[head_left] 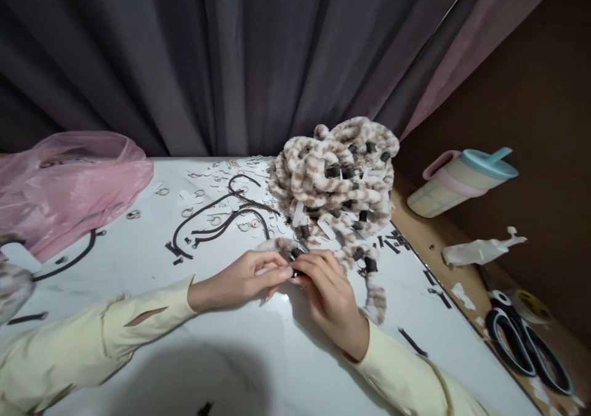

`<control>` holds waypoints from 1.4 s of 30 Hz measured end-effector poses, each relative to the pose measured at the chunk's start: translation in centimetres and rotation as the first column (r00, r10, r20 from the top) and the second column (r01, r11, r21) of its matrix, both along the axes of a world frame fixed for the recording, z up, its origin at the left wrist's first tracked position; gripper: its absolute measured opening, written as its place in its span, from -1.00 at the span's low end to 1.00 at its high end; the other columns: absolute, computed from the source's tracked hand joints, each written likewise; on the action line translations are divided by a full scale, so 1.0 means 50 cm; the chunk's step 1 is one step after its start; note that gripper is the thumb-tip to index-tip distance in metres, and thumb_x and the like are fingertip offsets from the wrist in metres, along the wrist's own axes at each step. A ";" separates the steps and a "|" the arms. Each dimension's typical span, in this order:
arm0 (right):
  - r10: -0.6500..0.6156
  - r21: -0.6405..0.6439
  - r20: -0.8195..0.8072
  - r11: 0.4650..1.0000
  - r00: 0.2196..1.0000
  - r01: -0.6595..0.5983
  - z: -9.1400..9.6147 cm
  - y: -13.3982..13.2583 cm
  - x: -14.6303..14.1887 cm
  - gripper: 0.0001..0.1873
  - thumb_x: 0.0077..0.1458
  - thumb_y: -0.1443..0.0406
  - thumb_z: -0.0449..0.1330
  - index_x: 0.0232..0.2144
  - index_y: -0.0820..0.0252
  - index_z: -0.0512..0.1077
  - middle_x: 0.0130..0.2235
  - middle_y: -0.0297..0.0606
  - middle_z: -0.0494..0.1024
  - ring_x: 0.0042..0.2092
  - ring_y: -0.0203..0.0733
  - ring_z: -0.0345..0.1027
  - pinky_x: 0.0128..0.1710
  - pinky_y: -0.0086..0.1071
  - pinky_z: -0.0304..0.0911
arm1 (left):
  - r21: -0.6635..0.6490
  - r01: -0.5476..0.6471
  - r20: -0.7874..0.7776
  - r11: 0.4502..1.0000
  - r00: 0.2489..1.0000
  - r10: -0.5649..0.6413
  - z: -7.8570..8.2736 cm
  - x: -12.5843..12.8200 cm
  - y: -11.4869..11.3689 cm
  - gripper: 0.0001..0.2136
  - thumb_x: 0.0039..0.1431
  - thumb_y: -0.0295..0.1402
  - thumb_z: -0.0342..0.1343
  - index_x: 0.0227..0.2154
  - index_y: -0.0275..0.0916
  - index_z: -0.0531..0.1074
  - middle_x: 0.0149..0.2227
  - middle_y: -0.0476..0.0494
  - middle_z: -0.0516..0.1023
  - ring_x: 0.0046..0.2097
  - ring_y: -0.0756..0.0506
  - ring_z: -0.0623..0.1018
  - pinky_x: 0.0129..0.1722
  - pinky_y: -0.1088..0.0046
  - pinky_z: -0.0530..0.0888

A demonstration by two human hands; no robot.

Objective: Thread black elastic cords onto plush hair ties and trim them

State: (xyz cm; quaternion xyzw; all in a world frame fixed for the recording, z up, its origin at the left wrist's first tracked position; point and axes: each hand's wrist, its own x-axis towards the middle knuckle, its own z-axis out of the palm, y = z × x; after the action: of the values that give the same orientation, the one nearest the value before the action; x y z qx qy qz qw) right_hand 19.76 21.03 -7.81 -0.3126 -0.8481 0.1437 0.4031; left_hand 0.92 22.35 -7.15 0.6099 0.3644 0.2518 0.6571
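Note:
My left hand (256, 277) and my right hand (330, 296) meet over the middle of the white table, fingers pinched together. Between them is a fuzzy white-and-brown plush loop (279, 244) with a black gathered section, mostly hidden behind the fingers. The fingertips press on a small black part (297, 274); its exact shape is covered. Just behind my right hand rises a heap of similar plush loops (318, 182) with black gathered parts and white tags. Several black cords (221, 222) lie on the table beyond my left hand.
Small metal rings (215, 220) are scattered at the table's back. A pink plastic bag (87, 182) sits far left. Cut black bits (394, 240) lie along the right edge. Past that edge are a lidded cup (457, 185), a white packet (480, 252) and large scissors (512, 342).

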 end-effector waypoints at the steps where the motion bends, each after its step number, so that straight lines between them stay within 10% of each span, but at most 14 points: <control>1: -0.003 -0.005 0.007 1.000 1.000 0.003 -0.002 0.000 0.001 -0.74 0.11 0.55 0.00 -0.16 0.25 0.28 -0.20 -0.14 0.40 -0.16 -0.15 0.16 -0.19 -0.24 0.22 | 0.058 -0.029 -0.034 0.998 0.999 0.031 0.002 0.001 -0.004 -0.72 0.21 -0.16 -0.01 -0.35 -0.33 0.32 -0.59 0.03 0.31 -0.53 0.06 0.27 -0.49 0.53 0.20; 13: -0.023 0.104 -0.016 0.994 1.000 0.024 -0.013 -0.008 0.005 -0.68 0.04 0.60 0.00 -0.18 0.26 0.32 -0.13 -0.15 0.46 -0.06 -0.13 0.28 -0.14 -0.20 0.28 | 0.279 -0.037 -0.180 0.960 0.979 0.090 -0.008 0.002 -0.013 -0.78 0.25 -0.25 -0.08 -0.37 -0.31 0.32 -0.63 0.09 0.20 -0.58 0.08 0.19 -0.55 0.56 0.18; 18: 0.022 0.154 -0.053 0.988 0.998 -0.014 -0.010 -0.011 0.006 -0.63 0.02 0.61 0.01 -0.14 0.27 0.35 -0.06 -0.11 0.45 0.03 -0.14 0.29 -0.06 -0.22 0.32 | 0.655 0.009 -0.195 0.756 0.968 0.158 -0.020 -0.001 -0.015 -0.86 0.26 -0.38 -0.10 -0.29 -0.32 0.32 -0.56 0.03 0.30 -0.57 0.08 0.23 -0.55 0.55 0.19; 24: 0.103 0.057 -0.162 0.994 0.981 -0.095 -0.006 -0.008 0.002 -0.70 0.03 0.62 0.02 -0.25 0.28 0.38 -0.08 -0.10 0.47 0.06 -0.13 0.29 -0.02 -0.20 0.35 | 0.797 0.036 -0.208 0.603 0.954 0.217 -0.037 -0.004 -0.011 -0.85 0.29 -0.45 -0.17 -0.21 -0.30 0.29 -0.38 -0.09 0.46 -0.44 0.03 0.43 -0.44 0.53 0.29; 42: -0.085 -0.167 -0.204 0.985 0.975 0.051 -0.003 -0.011 -0.006 -0.83 0.13 0.52 0.00 -0.36 0.21 0.31 -0.25 -0.25 0.52 -0.20 -0.33 0.43 -0.24 -0.50 0.35 | 0.769 0.175 -0.319 0.614 0.938 0.133 -0.040 -0.006 -0.017 -0.78 0.32 -0.42 -0.25 -0.20 -0.34 0.30 -0.30 -0.16 0.48 -0.32 -0.04 0.48 -0.30 0.49 0.32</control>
State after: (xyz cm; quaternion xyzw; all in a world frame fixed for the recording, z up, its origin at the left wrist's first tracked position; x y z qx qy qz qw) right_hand 19.44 20.48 -7.97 -0.3563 -0.7750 0.2300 0.4686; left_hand 0.64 21.53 -9.13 0.8743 0.3188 0.2671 0.2504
